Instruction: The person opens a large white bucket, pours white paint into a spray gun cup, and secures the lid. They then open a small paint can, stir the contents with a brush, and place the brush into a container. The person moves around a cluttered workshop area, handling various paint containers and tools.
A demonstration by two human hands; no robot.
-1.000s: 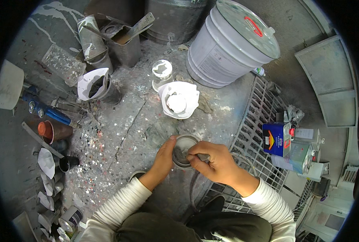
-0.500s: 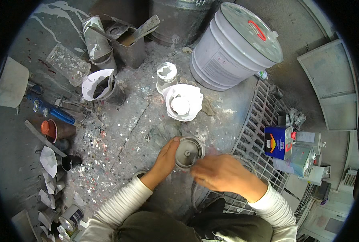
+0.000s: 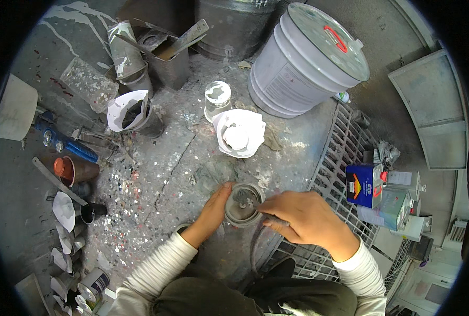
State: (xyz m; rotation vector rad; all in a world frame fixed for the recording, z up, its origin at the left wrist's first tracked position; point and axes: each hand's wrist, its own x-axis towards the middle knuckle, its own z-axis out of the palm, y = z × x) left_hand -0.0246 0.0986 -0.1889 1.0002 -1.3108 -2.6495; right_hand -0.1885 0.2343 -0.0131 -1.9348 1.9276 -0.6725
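A round grey metal cup [image 3: 236, 223], coated inside, is tipped so that its open mouth faces up toward me. My left hand [image 3: 211, 213] grips its left wall, thumb side near the rim. At the cup's right edge is my right hand [image 3: 308, 221], its fingers pinched around what looks like a small brush. The dark, fan-shaped bristles [image 3: 241, 195] lie inside the cup; most of the handle is hidden by my fingers. A grey hose-like strip [image 3: 253, 250] curves down below the cup, and I cannot tell whether it is joined to it.
Beyond the cup stand a white paper-lined cup [image 3: 240, 118] and a clear cup [image 3: 217, 110]. A large lidded pail [image 3: 297, 68] is at the back right. Metal grating [image 3: 318, 174] and solvent cans [image 3: 364, 187] lie right; used cups [image 3: 92, 212] line the left wall.
My right hand has shifted slightly right and up, and the bristles now show across the cup's inside. The cup has moved a little down and left, still in my left hand.
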